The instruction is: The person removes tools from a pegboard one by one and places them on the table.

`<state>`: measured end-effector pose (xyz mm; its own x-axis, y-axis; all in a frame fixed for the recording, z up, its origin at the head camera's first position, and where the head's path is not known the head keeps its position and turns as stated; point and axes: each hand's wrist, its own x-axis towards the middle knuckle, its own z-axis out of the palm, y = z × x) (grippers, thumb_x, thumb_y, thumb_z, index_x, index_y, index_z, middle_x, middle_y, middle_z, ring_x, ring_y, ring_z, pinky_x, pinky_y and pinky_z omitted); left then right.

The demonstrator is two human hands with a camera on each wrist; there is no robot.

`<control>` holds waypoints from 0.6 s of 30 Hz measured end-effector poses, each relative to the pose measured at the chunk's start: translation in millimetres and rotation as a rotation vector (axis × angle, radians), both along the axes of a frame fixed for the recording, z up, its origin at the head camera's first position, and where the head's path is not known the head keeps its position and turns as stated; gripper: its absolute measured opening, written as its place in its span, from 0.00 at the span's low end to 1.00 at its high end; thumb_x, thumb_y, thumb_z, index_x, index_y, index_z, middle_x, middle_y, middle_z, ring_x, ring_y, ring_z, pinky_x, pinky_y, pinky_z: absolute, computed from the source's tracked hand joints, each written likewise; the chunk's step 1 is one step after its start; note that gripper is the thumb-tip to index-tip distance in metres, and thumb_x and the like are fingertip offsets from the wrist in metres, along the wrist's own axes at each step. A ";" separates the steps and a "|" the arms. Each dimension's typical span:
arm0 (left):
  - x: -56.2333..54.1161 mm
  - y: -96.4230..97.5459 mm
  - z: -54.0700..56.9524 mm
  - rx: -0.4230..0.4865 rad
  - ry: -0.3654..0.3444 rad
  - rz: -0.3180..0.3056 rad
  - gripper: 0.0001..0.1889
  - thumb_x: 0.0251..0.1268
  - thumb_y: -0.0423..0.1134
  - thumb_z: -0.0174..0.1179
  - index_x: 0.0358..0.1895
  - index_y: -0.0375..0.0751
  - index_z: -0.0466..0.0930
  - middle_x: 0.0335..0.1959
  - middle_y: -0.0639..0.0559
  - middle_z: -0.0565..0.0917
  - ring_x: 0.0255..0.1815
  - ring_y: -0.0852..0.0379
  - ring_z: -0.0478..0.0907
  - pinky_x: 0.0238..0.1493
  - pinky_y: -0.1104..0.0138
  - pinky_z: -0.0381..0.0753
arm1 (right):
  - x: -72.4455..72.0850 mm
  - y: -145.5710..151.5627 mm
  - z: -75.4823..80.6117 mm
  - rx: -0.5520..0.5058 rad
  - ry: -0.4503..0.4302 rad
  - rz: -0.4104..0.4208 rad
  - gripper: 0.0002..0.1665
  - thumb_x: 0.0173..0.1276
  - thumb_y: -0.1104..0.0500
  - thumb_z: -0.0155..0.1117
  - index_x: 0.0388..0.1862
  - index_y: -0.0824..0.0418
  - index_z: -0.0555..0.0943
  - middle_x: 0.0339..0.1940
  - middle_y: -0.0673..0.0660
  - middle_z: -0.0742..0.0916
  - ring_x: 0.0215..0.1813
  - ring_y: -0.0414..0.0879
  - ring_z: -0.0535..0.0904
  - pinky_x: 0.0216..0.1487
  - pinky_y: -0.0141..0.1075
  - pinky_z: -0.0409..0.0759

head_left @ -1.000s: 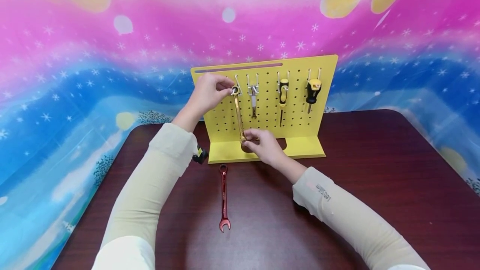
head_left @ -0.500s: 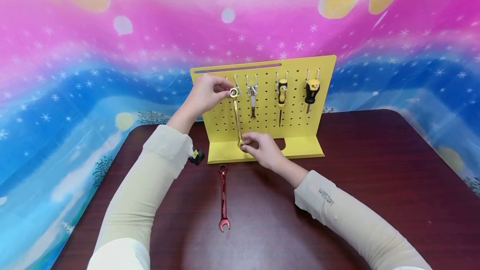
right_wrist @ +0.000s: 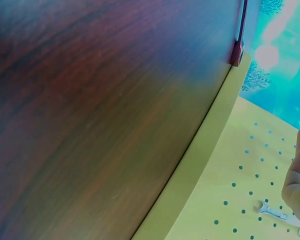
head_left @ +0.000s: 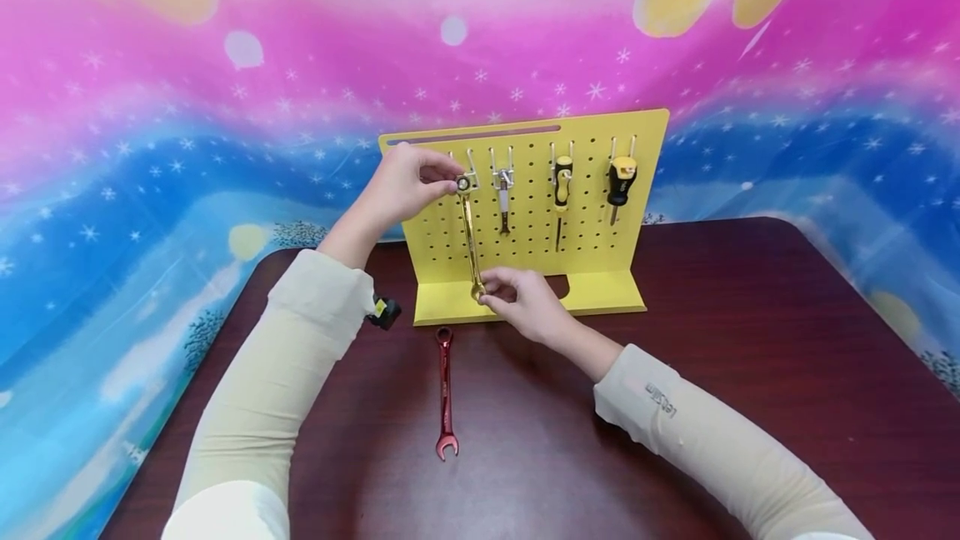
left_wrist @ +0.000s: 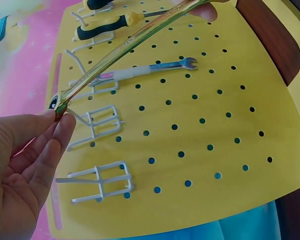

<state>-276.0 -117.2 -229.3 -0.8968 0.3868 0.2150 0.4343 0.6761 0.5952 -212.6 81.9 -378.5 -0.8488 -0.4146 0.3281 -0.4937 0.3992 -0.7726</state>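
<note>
A gold combination wrench (head_left: 470,240) is held upright in front of the yellow pegboard (head_left: 592,248). My left hand (head_left: 405,179) pinches its upper ring end between thumb and fingers. At the lower end, my right hand (head_left: 525,302) pinches the wrench between thumb and fingertips. In the left wrist view, the wrench's ring end is close to the tip of a white wire hook (left_wrist: 102,122); whether they touch I cannot tell. Another white hook (left_wrist: 102,182) sits beside that one. A red combination wrench (head_left: 446,394) lies on the table in front of the board.
On the board hang a small wrench with a pale sleeve (head_left: 504,202), a yellow-black screwdriver (head_left: 562,182) and a stubby yellow-black screwdriver (head_left: 622,180). The board's foot (head_left: 607,294) rests on the dark wooden table (head_left: 720,340). Behind stands a patterned cloth (head_left: 300,107).
The gold wrench has shifted slightly down and to the left, its lower end coming a little nearer. Both hands keep their hold on it; the red wrench has stayed put.
</note>
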 end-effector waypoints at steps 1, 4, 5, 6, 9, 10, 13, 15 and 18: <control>0.7 0.2 0.9 -0.003 0.001 -0.001 0.13 0.68 0.35 0.64 0.54 0.42 0.85 0.47 0.45 0.88 0.48 0.53 0.85 0.54 0.59 0.83 | 0.8 0.3 0.4 0.004 0.011 0.001 0.15 0.66 0.68 0.67 0.52 0.70 0.82 0.40 0.62 0.90 0.38 0.51 0.87 0.42 0.32 0.86; 4.3 0.3 3.5 -0.006 0.000 -0.007 0.13 0.67 0.35 0.64 0.54 0.42 0.85 0.47 0.45 0.88 0.48 0.53 0.85 0.53 0.59 0.83 | 3.1 0.5 0.7 0.009 0.031 0.011 0.14 0.66 0.67 0.67 0.50 0.68 0.83 0.39 0.60 0.90 0.38 0.48 0.86 0.42 0.33 0.85; 5.4 0.2 4.0 -0.002 -0.002 -0.009 0.13 0.67 0.34 0.64 0.54 0.41 0.85 0.46 0.45 0.88 0.47 0.53 0.85 0.53 0.59 0.83 | 4.2 0.5 1.0 0.012 0.035 0.014 0.13 0.66 0.67 0.67 0.50 0.68 0.83 0.39 0.60 0.91 0.39 0.47 0.86 0.42 0.33 0.85; 6.7 0.2 4.5 0.002 -0.002 -0.011 0.13 0.67 0.34 0.64 0.54 0.41 0.85 0.46 0.45 0.88 0.47 0.52 0.86 0.52 0.59 0.83 | 5.4 0.4 1.5 0.016 0.037 0.017 0.13 0.66 0.66 0.67 0.49 0.67 0.83 0.39 0.59 0.91 0.40 0.47 0.86 0.43 0.33 0.84; 10.2 -0.6 5.1 0.025 -0.003 -0.024 0.13 0.67 0.33 0.64 0.53 0.40 0.85 0.45 0.44 0.88 0.46 0.51 0.86 0.50 0.60 0.84 | 9.0 0.1 3.6 0.018 0.040 0.031 0.12 0.66 0.66 0.67 0.48 0.66 0.83 0.39 0.58 0.91 0.42 0.47 0.86 0.43 0.33 0.84; 10.9 -1.1 4.8 0.031 -0.002 -0.028 0.13 0.66 0.33 0.64 0.53 0.39 0.85 0.45 0.43 0.88 0.45 0.51 0.86 0.50 0.60 0.84 | 10.2 0.4 4.3 0.020 0.044 0.035 0.11 0.66 0.65 0.67 0.47 0.65 0.83 0.39 0.57 0.90 0.42 0.47 0.86 0.43 0.33 0.83; 13.4 -2.9 3.6 0.048 0.006 -0.041 0.13 0.66 0.33 0.64 0.52 0.38 0.86 0.44 0.43 0.88 0.44 0.50 0.86 0.49 0.59 0.84 | 13.9 1.2 5.8 0.017 0.047 0.046 0.10 0.65 0.65 0.68 0.45 0.64 0.83 0.38 0.57 0.90 0.42 0.47 0.86 0.43 0.34 0.83; 14.4 -4.4 1.9 0.053 0.011 -0.046 0.13 0.66 0.34 0.64 0.52 0.39 0.86 0.44 0.43 0.88 0.44 0.49 0.86 0.50 0.59 0.84 | 16.3 1.8 6.1 0.011 0.038 0.053 0.10 0.65 0.66 0.68 0.45 0.64 0.82 0.37 0.57 0.90 0.43 0.47 0.85 0.42 0.35 0.84; 15.8 -6.2 -1.5 0.066 0.001 -0.054 0.13 0.67 0.34 0.64 0.52 0.39 0.86 0.44 0.43 0.89 0.45 0.48 0.86 0.49 0.59 0.83 | 19.2 2.5 5.0 0.006 0.026 0.066 0.09 0.65 0.66 0.68 0.44 0.65 0.82 0.36 0.57 0.89 0.42 0.45 0.84 0.41 0.36 0.85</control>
